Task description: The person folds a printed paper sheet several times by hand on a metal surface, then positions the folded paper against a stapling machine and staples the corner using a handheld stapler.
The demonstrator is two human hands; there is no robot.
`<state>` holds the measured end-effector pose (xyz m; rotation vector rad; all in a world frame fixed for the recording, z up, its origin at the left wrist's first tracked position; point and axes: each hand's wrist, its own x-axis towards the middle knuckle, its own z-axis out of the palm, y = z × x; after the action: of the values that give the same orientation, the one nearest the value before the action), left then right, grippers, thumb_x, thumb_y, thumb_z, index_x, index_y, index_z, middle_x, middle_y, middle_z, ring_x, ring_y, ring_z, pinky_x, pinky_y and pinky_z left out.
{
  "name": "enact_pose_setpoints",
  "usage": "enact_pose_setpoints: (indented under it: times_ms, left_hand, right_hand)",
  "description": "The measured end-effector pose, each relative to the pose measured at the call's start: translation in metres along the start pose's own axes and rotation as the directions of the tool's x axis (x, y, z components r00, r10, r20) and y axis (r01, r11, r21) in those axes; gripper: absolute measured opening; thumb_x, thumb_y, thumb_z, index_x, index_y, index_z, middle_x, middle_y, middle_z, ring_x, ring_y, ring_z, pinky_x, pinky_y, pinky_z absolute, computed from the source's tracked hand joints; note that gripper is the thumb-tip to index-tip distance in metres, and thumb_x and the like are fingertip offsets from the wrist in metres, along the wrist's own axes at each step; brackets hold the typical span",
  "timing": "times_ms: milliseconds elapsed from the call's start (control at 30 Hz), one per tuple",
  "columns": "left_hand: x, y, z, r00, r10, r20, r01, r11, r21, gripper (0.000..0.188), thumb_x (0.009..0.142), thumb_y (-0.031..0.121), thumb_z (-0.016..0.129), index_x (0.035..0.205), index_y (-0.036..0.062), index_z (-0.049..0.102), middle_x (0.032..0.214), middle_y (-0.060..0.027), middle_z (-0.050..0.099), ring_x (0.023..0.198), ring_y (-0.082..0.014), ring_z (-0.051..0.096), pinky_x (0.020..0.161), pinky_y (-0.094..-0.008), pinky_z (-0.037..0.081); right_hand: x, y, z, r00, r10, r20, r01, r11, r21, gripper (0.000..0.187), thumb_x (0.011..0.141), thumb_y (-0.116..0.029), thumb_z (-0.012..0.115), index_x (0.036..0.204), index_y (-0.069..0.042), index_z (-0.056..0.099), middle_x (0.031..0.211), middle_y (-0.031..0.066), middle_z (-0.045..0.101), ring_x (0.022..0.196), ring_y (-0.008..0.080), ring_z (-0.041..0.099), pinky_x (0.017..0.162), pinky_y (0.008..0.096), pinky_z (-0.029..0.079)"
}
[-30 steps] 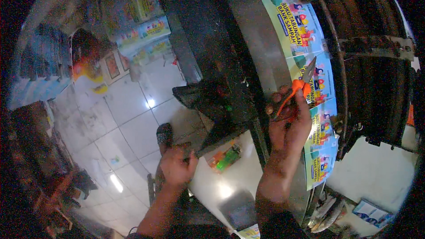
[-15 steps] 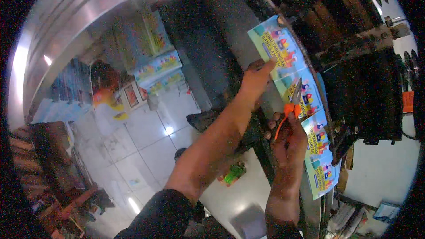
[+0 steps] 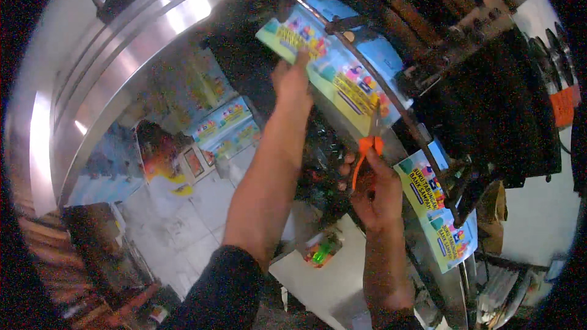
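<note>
My left hand (image 3: 292, 82) pinches the lower edge of a colourful printed strip (image 3: 339, 79), blue and green with figures and lettering. Scissors (image 3: 370, 145) with orange handles are gripped in my right hand (image 3: 378, 194), blades pointing up at the right end of that strip. Another printed piece (image 3: 433, 208) of the same design lies to the lower right, apart from the first by a gap. Light blue sheets (image 3: 376, 43) show behind a thin curved bar (image 3: 391, 95) at the strip's far edge.
Dark machinery (image 3: 483, 128) fills the right side. More printed sheets (image 3: 223, 122) lie at the left above a white tiled floor (image 3: 177, 226). Below my arms is a pale surface (image 3: 312, 281) with a small green and red item (image 3: 323, 252). Shiny metal curves along the upper left.
The printed strip, continuous before, now shows a gap. My left hand has moved up and left with the upper piece; the lower piece stays by the bar. The scissors shifted slightly left. The view has tilted.
</note>
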<state>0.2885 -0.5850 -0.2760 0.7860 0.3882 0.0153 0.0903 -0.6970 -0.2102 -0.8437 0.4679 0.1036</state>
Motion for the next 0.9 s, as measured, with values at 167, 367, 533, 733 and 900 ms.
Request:
enact_pose_setpoints:
  times_ms: [167,367,533,733,900]
  left_hand:
    - [-0.053,-0.028,-0.116,0.99,-0.045,-0.132,0.091,0.926,0.367,0.047,0.09,0.023,0.065,0.131,0.0063,0.048,0.109,-0.0049,0.061,0.093,-0.0205,0.061,0.068,-0.0359,0.052]
    - [-0.138,-0.025,-0.338,0.918,-0.012,-0.397,-0.009,0.999,-0.052,0.062,0.083,-0.001,0.058,0.141,0.008,0.039,0.119,-0.0148,0.061,0.099,-0.0269,0.058,0.085,-0.0379,0.048]
    - [-0.251,-0.002,-0.515,0.866,0.105,-0.49,-0.045,0.99,0.131,0.06,0.086,0.015,0.056,0.144,0.0111,0.037,0.138,-0.0125,0.046,0.114,-0.0281,0.051,0.091,-0.0401,0.046]
    - [-0.363,0.033,-0.605,0.915,0.231,-0.329,0.067,0.719,0.692,0.056,0.091,0.025,0.052,0.143,0.0087,0.038,0.145,-0.0118,0.043,0.126,-0.026,0.046,0.098,-0.0406,0.044]
    - [-0.417,0.008,-0.643,0.817,0.389,-0.425,0.215,0.478,0.851,0.04,0.087,0.015,0.061,0.124,0.0001,0.057,0.12,-0.0121,0.064,0.108,-0.0233,0.059,0.095,-0.034,0.047]
  right_hand:
    - [-0.007,0.0,0.007,0.996,-0.025,0.081,0.028,0.999,-0.035,0.027,0.094,-0.03,0.053,0.112,-0.01,0.056,0.09,0.0076,0.063,0.077,0.0209,0.06,0.059,0.0346,0.049]
    - [-0.011,0.018,0.013,0.998,-0.022,0.051,0.023,0.999,-0.025,0.027,0.095,-0.028,0.051,0.113,-0.009,0.056,0.09,0.008,0.063,0.079,0.0204,0.06,0.06,0.0349,0.049]
    - [0.01,0.037,-0.002,0.962,-0.253,0.1,0.26,0.746,-0.613,0.026,0.096,-0.027,0.051,0.114,-0.009,0.055,0.09,0.0078,0.063,0.081,0.0186,0.06,0.063,0.0339,0.049]
    - [0.021,0.044,-0.002,0.805,-0.508,0.308,0.334,-0.041,-0.942,0.026,0.096,-0.025,0.05,0.115,-0.008,0.054,0.09,0.0082,0.064,0.079,0.0184,0.061,0.064,0.0331,0.049]
    - [0.009,0.045,0.004,0.957,-0.287,-0.037,0.277,0.946,-0.166,0.025,0.096,-0.024,0.05,0.115,-0.008,0.054,0.09,0.0086,0.064,0.079,0.0189,0.061,0.062,0.0342,0.049]
